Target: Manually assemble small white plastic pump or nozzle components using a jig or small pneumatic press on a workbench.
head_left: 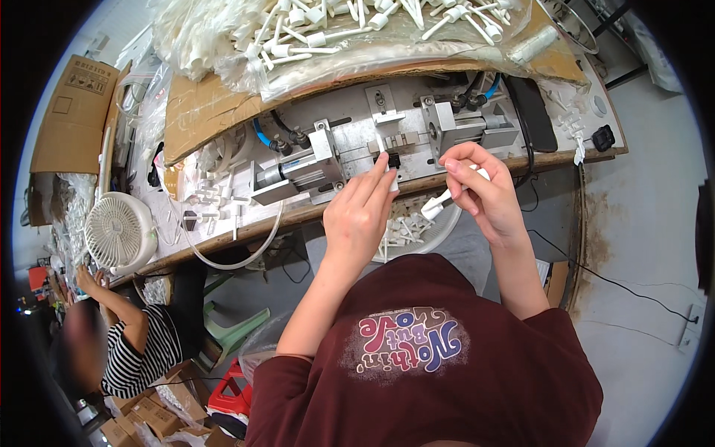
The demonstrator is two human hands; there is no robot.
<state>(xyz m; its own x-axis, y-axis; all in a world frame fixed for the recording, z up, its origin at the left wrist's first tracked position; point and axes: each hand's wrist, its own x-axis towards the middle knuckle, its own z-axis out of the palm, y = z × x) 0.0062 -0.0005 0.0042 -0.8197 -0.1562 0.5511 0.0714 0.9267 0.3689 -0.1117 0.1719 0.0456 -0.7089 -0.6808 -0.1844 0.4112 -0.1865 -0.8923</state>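
My left hand (356, 217) reaches forward with its fingers stretched out, the fingertips at a black block (393, 159) in the middle of a metal fixture (357, 153). A small white bit shows under those fingertips; what it belongs to is hidden. To the right, my right hand (491, 200) pinches a white plastic stem with a cup-shaped end (433, 206), the cup pointing left and down. Two pneumatic cylinders face each other across the fixture, the left cylinder (298, 170) and the right cylinder (468, 128).
Loose white stemmed parts (313, 37) heap on plastic and cardboard (201, 112) behind the fixture. Below the bench edge, a white basket (445, 229) holds more. A white fan (121, 232) stands left, near another person in a striped shirt (145, 350). A hose (249, 262) loops over the front edge.
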